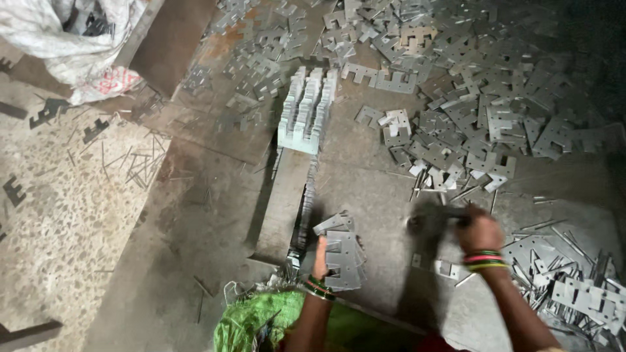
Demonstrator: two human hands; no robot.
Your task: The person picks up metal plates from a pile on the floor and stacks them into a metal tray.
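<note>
Gripping a small fan of flat grey notched metal plates from their left edge, the left hand kept its fingers closed on the stack, which lay low on the dusty concrete floor just in front of the person's green garment. Green and red bangles circled that wrist. The right hand was curled shut around a dark, blurred object whose kind could not be told, held near the floor to the right of the stack; pink, green and yellow bangles sat on that wrist.

Just left of the held plates ran a long, narrow metal bar lying flat on the floor, and at its far end stood a tight upright row of pale stamped metal plates. Beyond both hands, to the upper right, a broad loose heap of grey stamped plates spread across the floor. More plates and thin metal strips lay at the lower right, near the right forearm. A white woven sack rested at the upper left, well apart from the hands, beside speckled terrazzo flooring strewn with dark offcuts.
</note>
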